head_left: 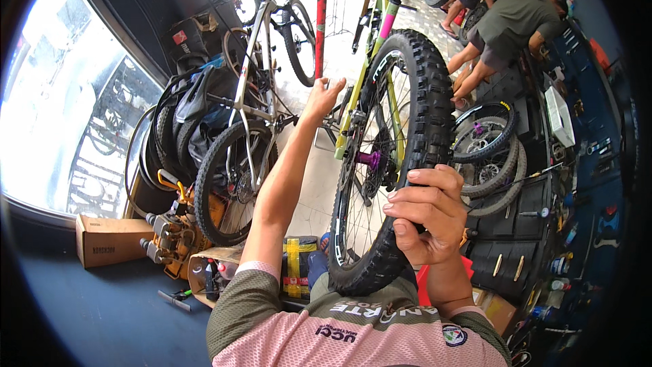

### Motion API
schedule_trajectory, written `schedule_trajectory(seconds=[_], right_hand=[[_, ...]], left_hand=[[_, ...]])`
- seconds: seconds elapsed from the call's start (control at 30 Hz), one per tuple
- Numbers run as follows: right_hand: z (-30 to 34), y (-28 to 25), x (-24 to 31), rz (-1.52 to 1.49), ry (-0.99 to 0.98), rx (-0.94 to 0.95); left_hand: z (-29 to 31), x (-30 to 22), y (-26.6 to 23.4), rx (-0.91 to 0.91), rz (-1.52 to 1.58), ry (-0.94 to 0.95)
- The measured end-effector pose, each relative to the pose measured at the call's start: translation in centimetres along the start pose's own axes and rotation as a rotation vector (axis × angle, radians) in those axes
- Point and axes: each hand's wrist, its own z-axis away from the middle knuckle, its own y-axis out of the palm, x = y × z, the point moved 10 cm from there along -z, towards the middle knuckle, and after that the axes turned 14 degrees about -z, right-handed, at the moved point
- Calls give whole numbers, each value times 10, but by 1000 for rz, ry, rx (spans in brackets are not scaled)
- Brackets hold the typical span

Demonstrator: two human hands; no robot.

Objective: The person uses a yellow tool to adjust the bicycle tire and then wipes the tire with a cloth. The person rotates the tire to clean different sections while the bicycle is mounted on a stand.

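right grip [424,214] closed on knobby tire [424,129]; left hand [324,97] open, touching red stand pole [321,17].

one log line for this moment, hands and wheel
right hand: grips knobby tyre | left hand: raised near green fork leg, contact unclear | wheel: mounted in fork, purple hub

Tiled floor [309,183] carries cardboard box [109,239], stacked wheels [489,163].

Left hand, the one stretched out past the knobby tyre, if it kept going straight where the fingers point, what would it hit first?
Probably the red upright post. The left hand points up and away, fingertips just below that post, beside the yellow-green bike frame. Depth is unclear, so it might pass alongside.
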Motion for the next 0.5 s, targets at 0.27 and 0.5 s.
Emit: schedule_trajectory(seconds=[0.27,0.5], right_hand=[[9,-3,-8,-9,36,-21],[3,-1,-5,7,7,14]], left_hand=[[167,-48,-46,-295,180,373],[293,66,-44,-401,553,366]])
